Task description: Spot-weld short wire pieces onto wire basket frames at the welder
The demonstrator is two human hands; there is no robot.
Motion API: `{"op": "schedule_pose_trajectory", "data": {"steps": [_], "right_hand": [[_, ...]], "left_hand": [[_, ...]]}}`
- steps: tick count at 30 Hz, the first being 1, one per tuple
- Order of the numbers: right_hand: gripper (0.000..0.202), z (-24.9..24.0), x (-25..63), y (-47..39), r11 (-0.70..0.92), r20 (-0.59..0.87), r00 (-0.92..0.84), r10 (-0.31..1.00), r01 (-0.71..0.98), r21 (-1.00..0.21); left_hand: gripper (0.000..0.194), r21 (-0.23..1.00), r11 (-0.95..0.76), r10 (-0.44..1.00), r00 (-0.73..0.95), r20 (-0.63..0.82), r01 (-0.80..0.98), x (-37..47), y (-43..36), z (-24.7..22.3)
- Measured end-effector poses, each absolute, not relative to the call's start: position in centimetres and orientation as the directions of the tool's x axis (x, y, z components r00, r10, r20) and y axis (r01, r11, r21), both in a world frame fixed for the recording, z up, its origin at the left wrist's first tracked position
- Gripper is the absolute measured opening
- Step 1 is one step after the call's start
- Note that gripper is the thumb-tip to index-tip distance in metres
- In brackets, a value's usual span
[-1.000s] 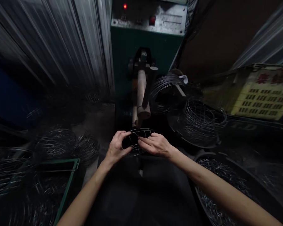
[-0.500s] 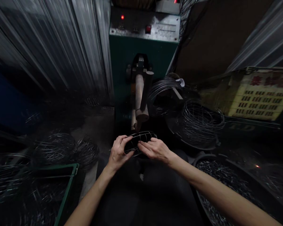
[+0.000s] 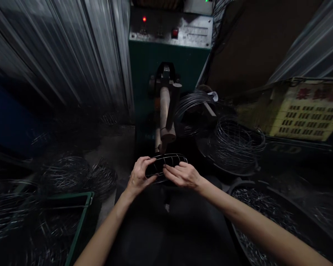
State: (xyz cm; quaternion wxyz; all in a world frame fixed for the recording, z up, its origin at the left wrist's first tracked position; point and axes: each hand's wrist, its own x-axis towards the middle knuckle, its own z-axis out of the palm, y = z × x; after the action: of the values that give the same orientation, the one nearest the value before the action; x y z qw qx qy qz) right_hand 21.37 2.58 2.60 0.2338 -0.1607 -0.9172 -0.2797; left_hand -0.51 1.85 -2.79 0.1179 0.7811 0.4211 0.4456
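Frame of thin wire point(image 3: 172, 155) in the head view: it sits low in the middle, rounded, with short cross wires joining its far and near rims, between the two hands. The left hand point(image 3: 138, 175) is clamped on its left end, finger at the far rim and thumb at the near one. The right hand point(image 3: 184, 173) is at the right end, its thumb and forefinger pinched together over the opening; whether they grip a piece there is too small to tell.

Just beyond the frame, a thick cylindrical arm point(image 3: 164, 105) juts from a green machine point(image 3: 194, 66) topped by a metal panel point(image 3: 195, 35) with a lit red lamp point(image 3: 144, 19). I cannot tell whether machine and frame touch.

On the right are wire rings point(image 3: 235, 135), a yellow crate point(image 3: 308, 131) and a dark tub point(image 3: 233, 229) of short metal pieces. On the left, wire bundles point(image 3: 69, 171) lie near a green-rimmed crate point(image 3: 79, 225).
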Motion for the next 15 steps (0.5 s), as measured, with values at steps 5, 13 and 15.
{"op": "schedule_pose_trajectory", "data": {"steps": [5,13,15], "right_hand": [[0.015,1.7,21.6,3.2,0.791,0.536,-0.831,0.147,0.424,0.441],[0.013,1.4,21.4,4.1,0.758,0.564,-0.812,0.153,0.462,0.460],[0.014,1.2,21.4,4.4,0.757,0.551,-0.818,0.162,0.461,0.462]], "left_hand": [[0.051,0.560,-0.651,0.740,0.264,0.618,0.512,-0.6,2.7,-3.4],[0.052,0.566,-0.646,0.746,0.267,0.610,0.512,-0.7,3.9,-3.6],[0.051,0.570,-0.634,0.759,0.278,0.589,0.523,-0.7,4.2,-3.3]]}}
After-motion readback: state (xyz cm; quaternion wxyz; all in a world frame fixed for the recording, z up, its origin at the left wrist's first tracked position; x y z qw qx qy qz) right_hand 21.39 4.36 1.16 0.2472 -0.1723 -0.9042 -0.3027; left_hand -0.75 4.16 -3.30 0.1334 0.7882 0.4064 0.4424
